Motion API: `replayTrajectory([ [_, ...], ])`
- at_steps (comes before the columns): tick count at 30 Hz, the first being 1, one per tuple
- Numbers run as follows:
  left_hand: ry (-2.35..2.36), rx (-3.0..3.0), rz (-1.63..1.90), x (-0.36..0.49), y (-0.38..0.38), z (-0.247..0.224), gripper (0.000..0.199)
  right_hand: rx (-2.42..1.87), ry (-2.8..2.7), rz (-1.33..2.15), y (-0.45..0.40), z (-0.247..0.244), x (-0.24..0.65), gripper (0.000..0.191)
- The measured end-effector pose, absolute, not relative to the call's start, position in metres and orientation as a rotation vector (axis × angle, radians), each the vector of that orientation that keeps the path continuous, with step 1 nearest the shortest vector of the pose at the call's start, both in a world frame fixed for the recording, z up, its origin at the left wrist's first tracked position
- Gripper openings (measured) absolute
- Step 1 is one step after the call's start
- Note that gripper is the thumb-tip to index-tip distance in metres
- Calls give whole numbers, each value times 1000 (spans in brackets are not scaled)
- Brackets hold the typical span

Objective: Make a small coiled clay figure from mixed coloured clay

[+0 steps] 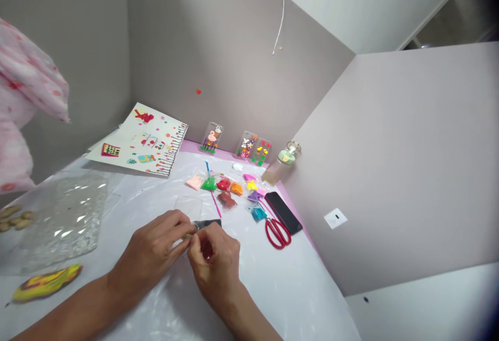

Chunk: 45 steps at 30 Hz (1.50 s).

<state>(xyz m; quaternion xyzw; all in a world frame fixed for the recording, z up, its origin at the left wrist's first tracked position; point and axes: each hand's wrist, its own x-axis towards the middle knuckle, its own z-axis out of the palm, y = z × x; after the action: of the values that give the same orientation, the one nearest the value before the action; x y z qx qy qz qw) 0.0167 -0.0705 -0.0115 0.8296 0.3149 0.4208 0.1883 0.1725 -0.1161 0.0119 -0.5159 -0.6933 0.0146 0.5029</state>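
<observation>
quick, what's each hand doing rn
Left hand: fingers bent together over a small dark item; grip cannot be told.
Right hand: fingers pinched close beside the left ones; anything held is hidden.

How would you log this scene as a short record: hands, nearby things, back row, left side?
left hand: fingers bent in close to the right hand's; grip hidden
right hand: fingers pinched together; grip too small to tell
just beyond hands: dark piece, partly covered
middle: colourful packets
right side: red-handled scissors beside black case
back: three decorated clear cases, bottle
left side: drawing sheet, clear plastic, yellow thing
</observation>
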Motion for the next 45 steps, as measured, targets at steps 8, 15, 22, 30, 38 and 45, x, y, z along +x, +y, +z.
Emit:
replayTrajectory([
  [8,876,2195,1141,21,-69,-11,13,-1299,-1628,155,-115,16,173,18],
  [15,862,2114,1162,23,-72,-6,11,-1301,-1599,348,-117,21,174,17],
  [22,930,1696,936,21,-66,7,15,-1420,-1442,762,-109,33,186,15],
  [30,775,1119,842,9,-54,19,24,-1480,-1516,433,-100,49,231,19],
  [38,789,1034,896,10,-54,15,29,-2141,-1737,-24,-97,30,259,23],
  [45,788,981,913,10,-53,17,29,-2190,-1956,-46,-95,18,248,15],
])
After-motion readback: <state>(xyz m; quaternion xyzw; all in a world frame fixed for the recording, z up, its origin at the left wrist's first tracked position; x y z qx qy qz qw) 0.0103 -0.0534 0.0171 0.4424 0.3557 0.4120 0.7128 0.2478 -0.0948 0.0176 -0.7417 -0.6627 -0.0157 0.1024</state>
